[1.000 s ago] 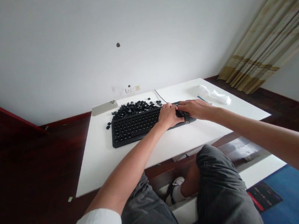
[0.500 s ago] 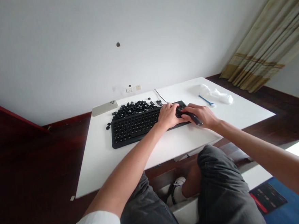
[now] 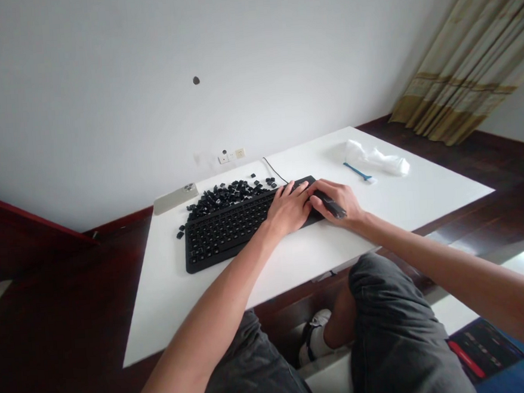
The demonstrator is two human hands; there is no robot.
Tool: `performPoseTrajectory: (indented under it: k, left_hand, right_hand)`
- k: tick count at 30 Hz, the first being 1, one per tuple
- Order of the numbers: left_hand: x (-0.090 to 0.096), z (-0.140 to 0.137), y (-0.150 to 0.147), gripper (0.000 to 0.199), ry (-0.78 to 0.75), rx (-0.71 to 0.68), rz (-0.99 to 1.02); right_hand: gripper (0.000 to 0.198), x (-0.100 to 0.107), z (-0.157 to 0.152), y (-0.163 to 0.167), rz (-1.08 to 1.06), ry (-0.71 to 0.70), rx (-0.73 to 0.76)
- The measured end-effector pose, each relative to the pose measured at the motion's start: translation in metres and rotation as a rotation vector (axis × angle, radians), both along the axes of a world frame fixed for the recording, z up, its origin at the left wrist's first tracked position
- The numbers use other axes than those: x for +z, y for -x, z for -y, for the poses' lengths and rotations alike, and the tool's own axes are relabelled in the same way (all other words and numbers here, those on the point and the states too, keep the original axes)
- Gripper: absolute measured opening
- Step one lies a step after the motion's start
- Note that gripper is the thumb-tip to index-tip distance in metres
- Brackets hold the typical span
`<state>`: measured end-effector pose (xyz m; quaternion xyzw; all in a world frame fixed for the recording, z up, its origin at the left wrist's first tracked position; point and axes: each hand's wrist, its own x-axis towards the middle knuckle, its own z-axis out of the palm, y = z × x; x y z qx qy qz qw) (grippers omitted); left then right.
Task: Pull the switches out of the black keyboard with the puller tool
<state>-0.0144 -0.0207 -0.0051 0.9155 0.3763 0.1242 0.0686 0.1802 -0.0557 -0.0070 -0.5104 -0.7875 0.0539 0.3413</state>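
Note:
A black keyboard (image 3: 222,235) with its keycaps off lies slanted on the white table (image 3: 161,299), bare switches showing across it. My left hand (image 3: 287,209) rests on the keyboard's right part, palm down, with its fingers stretched out. Close beside it, my right hand (image 3: 345,196) is closed around a black-handled tool (image 3: 334,208). The tool's working end is hidden by my fingers over the keyboard's right end. Behind the keyboard lies a heap of loose black keycaps (image 3: 226,196).
A phone (image 3: 175,198) lies at the back left. On the right are a blue-handled brush (image 3: 356,172) and a crumpled white plastic bag (image 3: 383,161). A thin cable (image 3: 273,169) runs back from the keyboard. The wall with sockets (image 3: 232,156) stands behind the table.
My left hand has flattened and spread its fingers over the keyboard's right part. My right hand and the tool have come closer to it. The view has shifted slightly.

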Motion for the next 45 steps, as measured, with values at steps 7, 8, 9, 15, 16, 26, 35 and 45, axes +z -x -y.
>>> performPoseTrajectory:
  k: [7, 8, 9, 15, 16, 26, 35, 45]
  left_hand:
    - [0.006, -0.005, -0.007, 0.051, 0.019, 0.026, -0.015]
    - [0.006, -0.005, -0.009, 0.048, 0.006, 0.031, -0.014]
    - [0.007, -0.005, -0.011, 0.046, -0.012, 0.036, -0.008]
    - [0.008, -0.004, -0.033, 0.032, -0.086, 0.155, 0.034]
    - [0.007, -0.005, -0.037, 0.03, -0.091, 0.172, 0.037]
    - [-0.012, -0.015, -0.04, 0.061, -0.071, 0.125, -0.027]
    - [-0.008, -0.009, -0.042, 0.06, -0.059, 0.123, -0.019]
    - [0.002, -0.006, -0.045, 0.044, -0.105, 0.144, 0.045]
  right_hand:
    - [0.036, -0.001, -0.002, 0.0, 0.009, 0.057, -0.05]
    - [0.035, 0.0, -0.002, 0.0, 0.017, 0.061, -0.054]
    - [0.035, 0.0, -0.003, 0.0, 0.024, 0.062, -0.056]
    - [0.036, -0.002, -0.004, -0.002, -0.015, 0.018, -0.048]
    - [0.036, -0.003, -0.005, -0.003, -0.027, 0.005, -0.048]
    - [0.029, -0.01, -0.007, -0.006, -0.002, -0.002, -0.017]
    - [0.021, -0.004, -0.001, -0.006, -0.063, -0.01, 0.073]
    - [0.022, -0.002, 0.002, -0.007, -0.202, -0.059, -0.019]
